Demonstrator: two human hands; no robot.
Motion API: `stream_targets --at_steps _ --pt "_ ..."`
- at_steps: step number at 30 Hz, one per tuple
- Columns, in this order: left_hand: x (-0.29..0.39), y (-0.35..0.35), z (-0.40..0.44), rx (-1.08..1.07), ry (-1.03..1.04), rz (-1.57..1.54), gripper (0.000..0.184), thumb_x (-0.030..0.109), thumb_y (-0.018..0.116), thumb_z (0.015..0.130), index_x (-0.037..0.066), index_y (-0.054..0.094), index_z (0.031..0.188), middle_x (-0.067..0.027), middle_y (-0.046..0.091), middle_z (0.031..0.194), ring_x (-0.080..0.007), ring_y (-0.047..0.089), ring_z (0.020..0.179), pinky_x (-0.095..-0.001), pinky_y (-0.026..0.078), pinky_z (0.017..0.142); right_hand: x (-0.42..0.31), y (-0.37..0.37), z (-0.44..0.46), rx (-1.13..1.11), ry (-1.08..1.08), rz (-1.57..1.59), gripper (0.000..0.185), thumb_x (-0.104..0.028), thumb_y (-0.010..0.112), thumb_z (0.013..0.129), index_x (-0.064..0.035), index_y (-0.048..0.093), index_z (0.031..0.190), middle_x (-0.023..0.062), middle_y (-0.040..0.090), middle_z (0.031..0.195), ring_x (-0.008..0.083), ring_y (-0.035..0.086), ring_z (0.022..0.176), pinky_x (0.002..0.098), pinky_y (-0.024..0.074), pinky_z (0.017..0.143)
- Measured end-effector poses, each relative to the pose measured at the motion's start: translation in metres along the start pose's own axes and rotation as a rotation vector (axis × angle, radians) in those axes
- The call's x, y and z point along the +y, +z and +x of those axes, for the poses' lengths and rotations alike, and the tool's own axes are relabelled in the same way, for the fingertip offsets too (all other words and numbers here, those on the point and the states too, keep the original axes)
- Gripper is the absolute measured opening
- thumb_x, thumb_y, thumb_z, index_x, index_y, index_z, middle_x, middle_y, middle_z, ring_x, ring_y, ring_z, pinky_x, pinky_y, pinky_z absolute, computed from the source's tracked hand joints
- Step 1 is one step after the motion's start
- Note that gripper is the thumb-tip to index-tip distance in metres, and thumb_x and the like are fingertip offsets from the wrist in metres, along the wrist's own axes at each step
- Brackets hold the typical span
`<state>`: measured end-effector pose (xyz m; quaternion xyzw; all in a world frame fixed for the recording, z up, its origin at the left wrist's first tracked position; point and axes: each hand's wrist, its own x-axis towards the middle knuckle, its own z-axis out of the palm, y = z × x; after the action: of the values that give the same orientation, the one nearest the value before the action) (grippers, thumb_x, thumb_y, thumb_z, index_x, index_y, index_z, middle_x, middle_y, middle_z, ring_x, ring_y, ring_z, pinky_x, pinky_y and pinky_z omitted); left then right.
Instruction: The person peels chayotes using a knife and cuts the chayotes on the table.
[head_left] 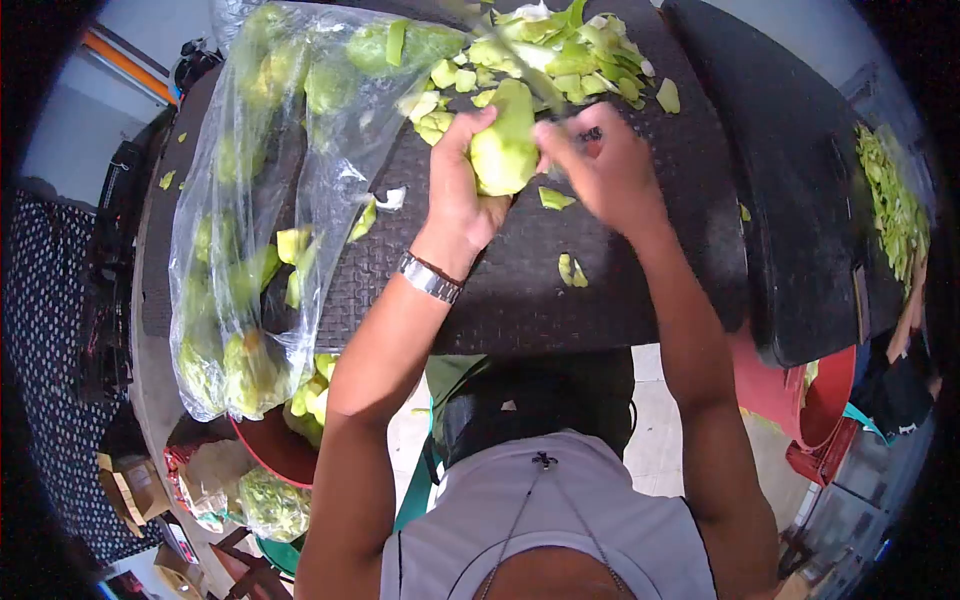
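Observation:
My left hand (462, 185) is closed around a pale green peeled fruit (504, 150), held upright above the dark table; its exact kind is unclear. At the fruit's right side, my right hand (605, 165) is curled round what appears to be a knife (538, 75). The long blade is smeared by motion and slants up and to the left, behind the fruit. Its handle is mostly hidden in my fingers. Beyond my hands lies a heap of green peelings (585, 60), with a few loose pieces (572, 270) nearer me.
Left of my hands, a clear plastic bag (340, 165) with several green fruits hangs over the table (400, 300) edge. Below it stands a red tub (270, 450) of fruit. On the right are a black board (800, 180), green shreds (890, 200), another person's arm (908, 315) and a red bucket (830, 400).

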<state>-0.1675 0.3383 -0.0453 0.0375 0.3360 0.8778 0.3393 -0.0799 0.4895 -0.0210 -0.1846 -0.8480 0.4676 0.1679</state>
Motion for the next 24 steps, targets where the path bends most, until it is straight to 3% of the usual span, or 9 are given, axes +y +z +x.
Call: stream_targets --at_steps 3,7,10,13,17,20,24 --pt "0.003 -0.003 0.001 -0.013 -0.001 -0.074 0.046 0.030 0.057 0.096 -0.001 0.058 0.130 -0.0131 0.069 0.114 -0.0283 0.068 0.097 -0.0425 0.057 0.090 0.024 -0.008 0.017 0.177 0.015 -0.043 0.060 -0.056 0.079 0.084 0.0002 0.064 0.097 0.0144 0.071 0.082 0.0262 0.070 0.076 0.0384 0.0544 0.071" --pt "0.004 -0.006 0.002 0.080 -0.023 -0.037 0.045 0.032 0.055 0.097 0.001 0.060 0.130 -0.0101 0.070 0.115 -0.0260 0.069 0.098 -0.0412 0.056 0.090 0.009 -0.011 0.007 0.049 -0.072 -0.082 0.059 -0.058 0.077 0.085 -0.0016 0.062 0.095 0.0192 0.070 0.081 0.0309 0.072 0.078 0.0420 0.0558 0.073" --pt "-0.003 -0.004 0.001 0.115 0.119 -0.102 0.042 0.034 0.064 0.095 0.004 0.063 0.124 -0.0095 0.070 0.109 -0.0253 0.069 0.097 -0.0390 0.056 0.087 -0.006 -0.006 -0.011 -0.146 -0.192 -0.269 0.062 -0.063 0.076 0.084 -0.0034 0.060 0.093 0.0189 0.070 0.076 0.0355 0.073 0.074 0.0456 0.0566 0.069" --pt "-0.003 -0.009 -0.001 0.095 0.036 -0.105 0.043 0.038 0.065 0.096 0.006 0.064 0.123 -0.0084 0.070 0.108 -0.0249 0.068 0.097 -0.0385 0.056 0.087 -0.009 0.002 -0.020 -0.204 -0.349 -0.337 0.066 -0.068 0.075 0.081 -0.0049 0.059 0.091 0.0164 0.070 0.072 0.0399 0.073 0.071 0.0490 0.0571 0.065" --pt "-0.002 -0.014 0.000 0.003 -0.074 -0.087 0.050 0.044 0.056 0.098 0.004 0.061 0.128 -0.0123 0.070 0.115 -0.0283 0.069 0.100 -0.0404 0.056 0.091 -0.004 0.006 -0.018 -0.199 -0.379 -0.394 0.066 -0.070 0.073 0.081 -0.0061 0.059 0.091 0.0161 0.071 0.072 0.0401 0.073 0.070 0.0504 0.0573 0.064" --pt "-0.004 -0.015 0.006 0.022 -0.012 -0.033 0.048 0.044 0.053 0.099 0.005 0.062 0.125 -0.0127 0.070 0.113 -0.0281 0.069 0.097 -0.0421 0.056 0.086 0.005 0.004 -0.013 -0.101 -0.492 -0.412 0.049 -0.054 0.079 0.085 -0.0092 0.058 0.087 0.0079 0.062 0.062 0.0301 0.067 0.057 0.0413 0.0514 0.055" --pt "0.011 -0.014 -0.003 -0.008 -0.052 -0.091 0.040 0.038 0.048 0.100 0.007 0.064 0.118 -0.0122 0.072 0.108 -0.0302 0.069 0.092 -0.0431 0.057 0.072 0.028 -0.016 0.015 0.046 -0.360 -0.491 0.050 -0.058 0.074 0.086 -0.0094 0.062 0.087 0.0100 0.067 0.067 0.0334 0.070 0.066 0.0462 0.0537 0.064"
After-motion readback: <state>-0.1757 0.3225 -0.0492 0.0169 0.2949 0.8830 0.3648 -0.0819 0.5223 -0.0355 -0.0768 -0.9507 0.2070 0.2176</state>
